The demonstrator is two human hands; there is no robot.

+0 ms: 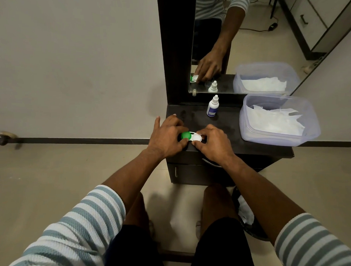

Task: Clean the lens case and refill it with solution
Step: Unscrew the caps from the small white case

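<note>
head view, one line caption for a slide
Both hands grip a green-and-white plastic lens case on a dark wooden vanity top.

A small lens case of smooth, glossy plastic (191,136), with one green cap and one white cap, is held on a dark, matt wood-grained dresser top (230,128), whose surface is marked by faint dusty smears. At one o'clock from the case a little white bottle of smooth plastic with a blue paper-like label (212,107) is seen, and at three o'clock a translucent, frosted plastic tub (278,118) is filled with crumpled white tissue paper (276,118). A glossy mirror pane (247,39) is framed in the same dark wood at twelve o'clock, and ribbed, knitted cloth in white and grey-blue stripes is worn as sleeves (74,233).
</note>
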